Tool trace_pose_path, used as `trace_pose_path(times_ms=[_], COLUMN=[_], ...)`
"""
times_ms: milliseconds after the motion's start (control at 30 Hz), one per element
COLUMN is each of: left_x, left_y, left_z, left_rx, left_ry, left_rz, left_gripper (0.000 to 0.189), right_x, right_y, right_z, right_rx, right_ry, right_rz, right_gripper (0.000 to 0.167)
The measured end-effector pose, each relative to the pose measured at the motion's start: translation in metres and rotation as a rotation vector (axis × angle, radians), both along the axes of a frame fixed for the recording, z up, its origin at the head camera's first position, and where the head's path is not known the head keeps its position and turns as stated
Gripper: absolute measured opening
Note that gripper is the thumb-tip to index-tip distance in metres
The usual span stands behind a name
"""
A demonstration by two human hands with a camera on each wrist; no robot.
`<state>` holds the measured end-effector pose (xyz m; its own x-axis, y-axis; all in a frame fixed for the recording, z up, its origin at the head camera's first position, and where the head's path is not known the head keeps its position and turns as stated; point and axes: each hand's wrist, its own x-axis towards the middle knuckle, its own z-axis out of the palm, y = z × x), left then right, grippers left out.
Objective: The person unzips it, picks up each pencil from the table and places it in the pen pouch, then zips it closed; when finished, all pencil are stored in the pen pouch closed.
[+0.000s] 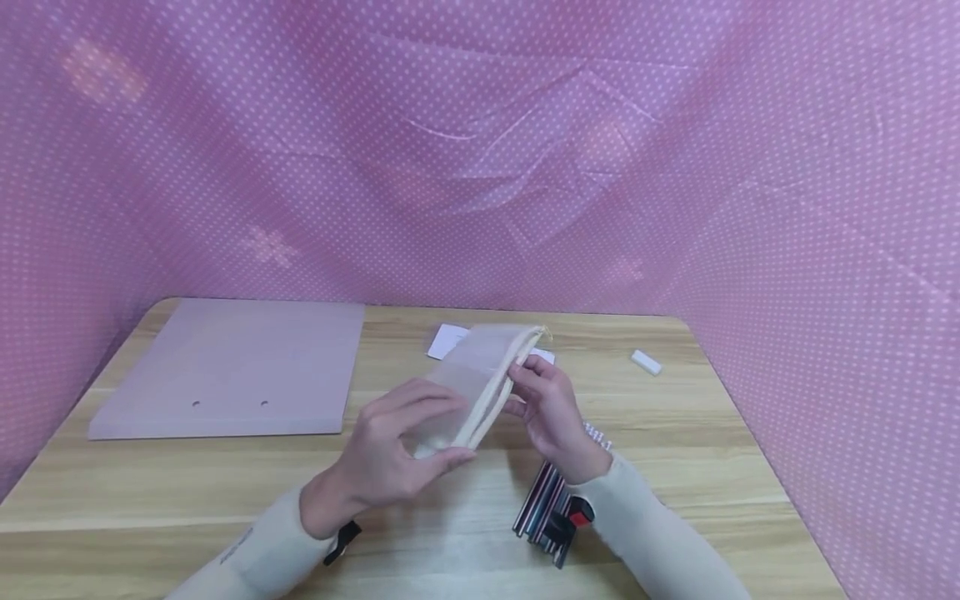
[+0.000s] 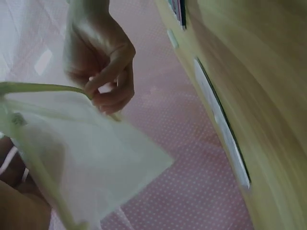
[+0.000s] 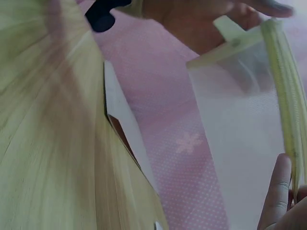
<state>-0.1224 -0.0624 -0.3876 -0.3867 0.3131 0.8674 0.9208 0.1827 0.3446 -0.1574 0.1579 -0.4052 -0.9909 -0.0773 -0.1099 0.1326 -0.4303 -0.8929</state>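
Note:
A translucent white mesh zip pouch with cream edging is held up above the table, tilted, between both hands. At its near lower end my left hand grips it, thumb below and fingers across the mesh. My right hand pinches the zip edge farther up, between thumb and fingers. The two cream bands along the zip side show a narrow gap between them in the head view. In the right wrist view the zip band runs from the left hand down to the right fingertips.
Beneath the right forearm lie several dark pens, partly hidden. A white card is behind the pouch. A small white eraser-like block sits at the far right. A large pale lilac board with two holes covers the back left.

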Motion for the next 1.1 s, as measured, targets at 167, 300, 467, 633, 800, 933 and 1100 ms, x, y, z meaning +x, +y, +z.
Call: trace_pose_path(times_ms=[167, 300, 467, 633, 800, 933, 1100], left_x=[0.003, 0.006, 0.008, 0.01, 0.008, 0.005, 0.001], left_y=[0.002, 0.006, 0.009, 0.009, 0.007, 0.005, 0.001], left_z=[-0.004, -0.006, -0.009, -0.008, -0.007, -0.008, -0.008], left_rx=[-0.054, -0.134, -0.2, -0.218, -0.18, -0.114, -0.033], left_ry=[-0.126, -0.22, -0.307, -0.399, -0.467, -0.416, -0.327], left_rz=[0.143, 0.217, 0.236, 0.223, 0.235, 0.269, 0.326], left_gripper=[0.051, 0.059, 0.056, 0.043, 0.025, 0.011, 0.013], right_x=[0.011, 0.025, 0.036, 0.038, 0.035, 0.032, 0.027], right_y=[-0.008, -0.018, -0.026, -0.029, -0.029, -0.027, -0.024], right_z=[0.001, 0.001, 0.001, 0.001, 0.0, -0.002, -0.004], right_rx=[0.091, 0.153, 0.17, 0.185, 0.19, 0.201, 0.266], right_ry=[0.063, 0.1, 0.143, 0.18, 0.181, 0.163, 0.132], right_rz=[0.022, 0.058, 0.132, 0.164, 0.179, 0.181, 0.171], right_gripper=[0.01, 0.008, 0.011, 0.007, 0.01, 0.015, 0.03])
